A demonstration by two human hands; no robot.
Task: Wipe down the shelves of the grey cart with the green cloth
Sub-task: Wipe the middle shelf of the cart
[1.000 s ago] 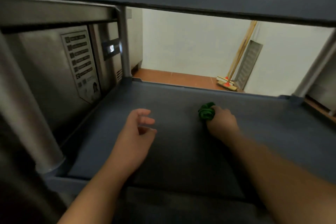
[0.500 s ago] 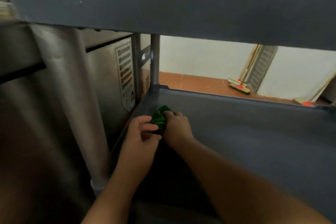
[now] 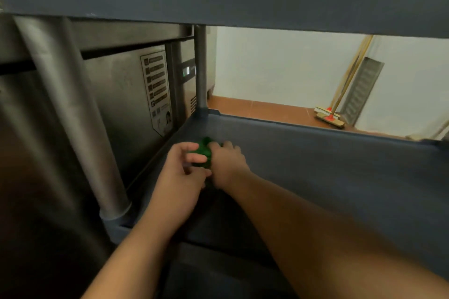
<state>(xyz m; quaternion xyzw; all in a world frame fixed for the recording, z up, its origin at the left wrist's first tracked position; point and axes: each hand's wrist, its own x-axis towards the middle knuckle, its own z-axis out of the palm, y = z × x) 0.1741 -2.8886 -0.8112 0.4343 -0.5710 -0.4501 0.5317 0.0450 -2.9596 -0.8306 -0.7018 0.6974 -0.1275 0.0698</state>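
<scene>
Both hands meet on the green cloth (image 3: 202, 152), which is scrunched into a ball. The right hand (image 3: 227, 162) curls its fingers around it, and the left hand (image 3: 181, 172) pinches its near side. The cloth sits on the grey cart's shelf (image 3: 328, 177), close to the left edge (by the far corner post (image 3: 201, 68)). A shiny metal cabinet (image 3: 126, 94) stands just beside the cart. Two brooms (image 3: 330, 118) lean on the far white wall.

Dim under the cart, bright beyond

Light pours off the white wall (image 3: 279, 65) behind; the shelf (image 3: 315, 165) sits shadowed, edges bend, foreground arms soft and blurred.
</scene>
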